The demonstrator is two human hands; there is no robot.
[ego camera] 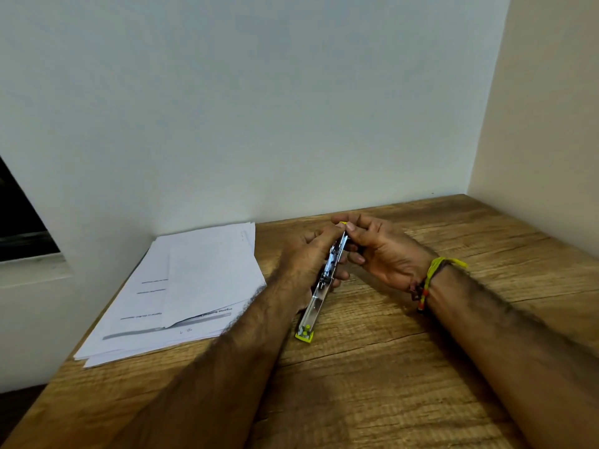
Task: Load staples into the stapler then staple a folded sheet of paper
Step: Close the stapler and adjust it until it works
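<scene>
A yellow-green and metal stapler [319, 296] lies swung open, its metal channel running from the yellow end near me up into my hands. My left hand [308, 257] grips the stapler's middle from the left side. My right hand [382, 251] pinches at the far yellow tip with thumb and fingers. Whether staples sit between those fingers cannot be told. A stack of white printed sheets [194, 286] lies to the left of my hands, the top sheet folded over.
The wooden table [405, 367] meets a white wall at the back and a beige wall at the right. A dark window opening [19, 222] sits at the far left. A yellow thread bracelet [434, 273] circles my right wrist.
</scene>
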